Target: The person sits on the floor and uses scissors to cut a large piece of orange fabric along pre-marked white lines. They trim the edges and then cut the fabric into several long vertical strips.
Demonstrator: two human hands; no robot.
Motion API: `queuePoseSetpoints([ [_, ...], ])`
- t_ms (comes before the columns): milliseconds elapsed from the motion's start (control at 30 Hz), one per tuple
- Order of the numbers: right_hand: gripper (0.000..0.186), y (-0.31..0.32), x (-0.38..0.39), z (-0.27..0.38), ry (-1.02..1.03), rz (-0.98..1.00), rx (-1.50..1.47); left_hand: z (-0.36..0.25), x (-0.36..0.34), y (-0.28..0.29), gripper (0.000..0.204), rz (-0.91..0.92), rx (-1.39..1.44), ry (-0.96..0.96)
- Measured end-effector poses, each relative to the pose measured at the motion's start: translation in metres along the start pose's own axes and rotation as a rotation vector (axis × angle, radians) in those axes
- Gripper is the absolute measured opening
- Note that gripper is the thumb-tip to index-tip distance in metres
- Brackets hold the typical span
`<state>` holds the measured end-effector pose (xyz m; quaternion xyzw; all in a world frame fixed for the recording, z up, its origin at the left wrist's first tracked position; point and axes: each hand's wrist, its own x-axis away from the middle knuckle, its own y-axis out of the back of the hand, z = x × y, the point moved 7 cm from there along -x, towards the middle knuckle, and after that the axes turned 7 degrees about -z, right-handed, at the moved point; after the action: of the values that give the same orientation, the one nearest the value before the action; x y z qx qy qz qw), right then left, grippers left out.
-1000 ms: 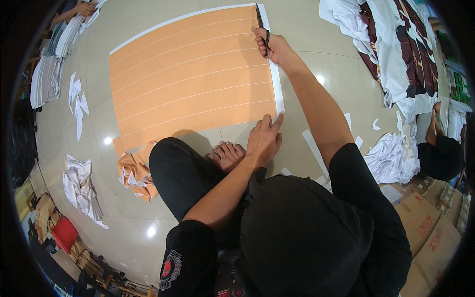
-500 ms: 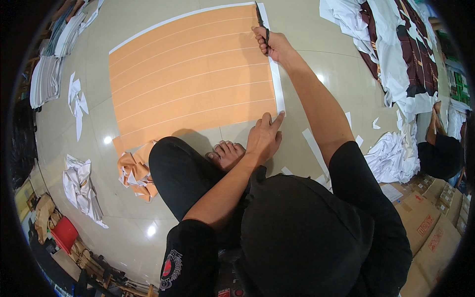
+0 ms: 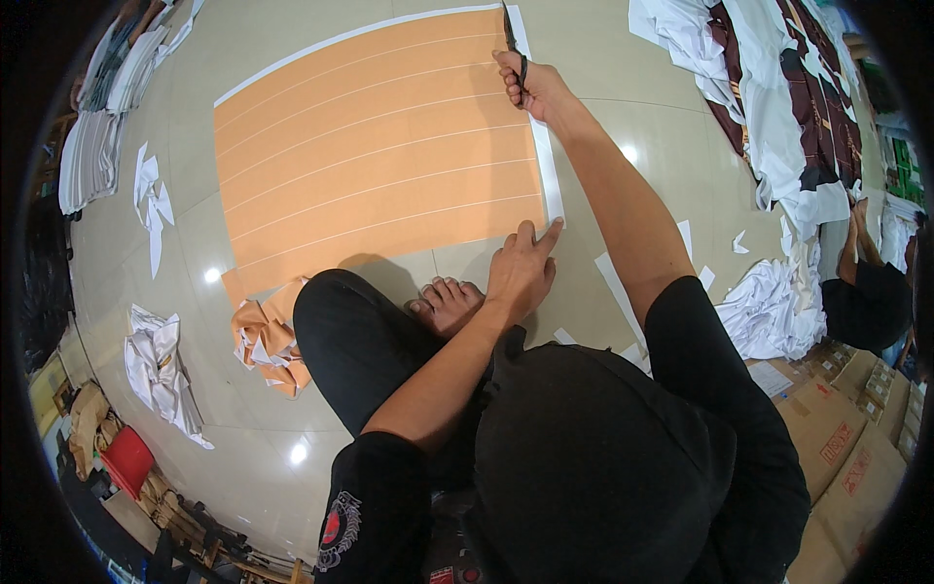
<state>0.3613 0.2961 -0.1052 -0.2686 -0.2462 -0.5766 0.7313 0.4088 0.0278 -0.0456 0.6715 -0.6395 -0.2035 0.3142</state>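
An orange fabric sheet with thin white lines and white borders lies spread on the tiled floor. At its far right corner, my right hand is closed around black-handled scissors. The blades point away from me along the inside of the white right border. My left hand rests at the near right corner, index and middle fingers stretched out, fingertips on or beside the fabric's edge. No object shows in it. My bare foot is just left of that hand.
Crumpled orange fabric lies by my knee, white scraps and bunched white cloth farther left. White and maroon cloth is heaped at right. Another person sits there, near cardboard boxes.
Almost nothing differs. My left hand has shifted very slightly right at the near corner, and the right hand with the scissors has moved only a hair. The fabric stays in place.
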Motion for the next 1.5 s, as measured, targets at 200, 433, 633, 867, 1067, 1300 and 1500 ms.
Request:
queuePoseSetpoints([
  [200,0.033,-0.004,0.001,0.001,-0.002,0.02,0.005,0.0,-0.001,0.0,0.064,0.011,-0.015,0.006],
  [433,0.028,-0.003,-0.006,-0.002,-0.018,0.015,-0.044,0.0,-0.002,-0.001,0.064,0.02,-0.022,0.007],
  [633,0.026,-0.008,0.001,0.002,-0.004,0.018,-0.068,0.002,0.0,-0.001,0.062,0.036,-0.025,0.015],
  [867,0.038,0.025,-0.019,0.029,0.297,-0.269,0.525,-0.012,0.019,-0.016,0.062,0.086,-0.078,-0.032],
  [1067,0.04,0.028,-0.023,0.028,0.269,-0.207,0.389,-0.009,0.012,-0.012,0.064,0.041,-0.018,-0.118],
  [1300,0.036,0.024,-0.003,0.028,0.117,-0.091,0.187,-0.014,-0.002,0.009,0.07,-0.03,0.037,-0.105],
  [1500,0.036,0.028,0.008,0.024,0.067,-0.002,0.2,-0.022,-0.03,0.015,0.073,-0.096,-0.121,-0.235],
])
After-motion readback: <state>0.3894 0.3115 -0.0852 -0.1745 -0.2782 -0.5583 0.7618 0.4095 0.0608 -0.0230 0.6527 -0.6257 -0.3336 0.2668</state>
